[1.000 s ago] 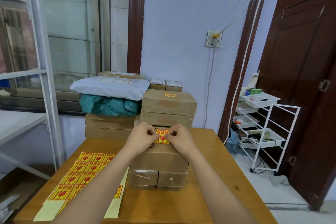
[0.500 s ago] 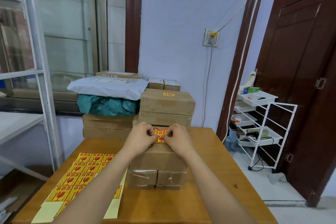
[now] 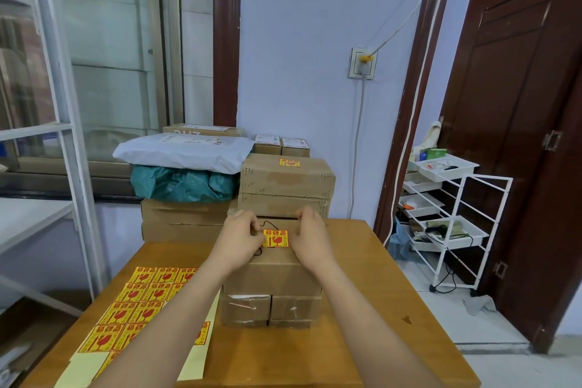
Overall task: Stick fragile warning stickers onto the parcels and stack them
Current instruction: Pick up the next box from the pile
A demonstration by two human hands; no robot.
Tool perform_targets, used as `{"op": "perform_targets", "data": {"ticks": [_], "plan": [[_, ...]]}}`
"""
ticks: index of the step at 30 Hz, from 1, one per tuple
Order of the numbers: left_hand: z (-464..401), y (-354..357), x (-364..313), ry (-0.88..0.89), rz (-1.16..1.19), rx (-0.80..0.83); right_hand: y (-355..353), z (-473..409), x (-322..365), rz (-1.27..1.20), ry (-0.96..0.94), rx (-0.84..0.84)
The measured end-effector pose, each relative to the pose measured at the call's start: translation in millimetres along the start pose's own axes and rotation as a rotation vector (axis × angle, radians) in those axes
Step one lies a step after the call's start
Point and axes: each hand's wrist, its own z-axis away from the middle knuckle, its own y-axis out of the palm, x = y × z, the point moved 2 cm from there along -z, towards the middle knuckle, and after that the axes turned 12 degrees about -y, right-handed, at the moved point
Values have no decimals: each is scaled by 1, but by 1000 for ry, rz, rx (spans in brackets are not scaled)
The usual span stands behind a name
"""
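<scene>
A yellow and red fragile sticker lies flat on top of the brown parcel nearest me, which rests on two smaller taped boxes. My left hand sits on the parcel top with its thumb touching the sticker's left edge. My right hand rests just to the right of the sticker, a small gap away, fingers curled at the parcel's far edge. A sheet of fragile stickers lies on the table to the left, partly hidden by my left forearm. Behind stands a parcel bearing a sticker.
The wooden table holds the parcels. At the back left are stacked cartons, a teal bag and a white mailer. A white wire cart stands right, near a dark door. A white shelf frame stands left.
The sticker, held pinched between both hands above the parcel, now lies flat on its top. My hands have spread apart, the right one moving off the sticker to the right.
</scene>
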Motion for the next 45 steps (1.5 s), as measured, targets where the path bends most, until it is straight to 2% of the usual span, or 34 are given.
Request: {"op": "perform_targets", "data": {"ticks": [3, 6, 12, 18, 22, 31, 45], "plan": [[0, 0, 0, -9, 2, -3, 2, 0, -2, 30, 14, -1], [1, 1, 1, -19, 12, -4, 4, 0, -5, 52, 43, 69], [-1, 2, 1, -19, -79, 3, 8, 0, -2, 135, -25, 180], [-3, 2, 0, -38, -127, 12, 1, -3, -9, -128, 11, 209], [-5, 4, 1, -60, -121, 7, -1, -4, -11, -198, 58, 178], [-6, 3, -1, -83, -115, 0, 9, -10, -5, 74, 71, 199], [-8, 3, -5, -132, -85, -28, 10, -13, -4, 121, 67, 223]]}}
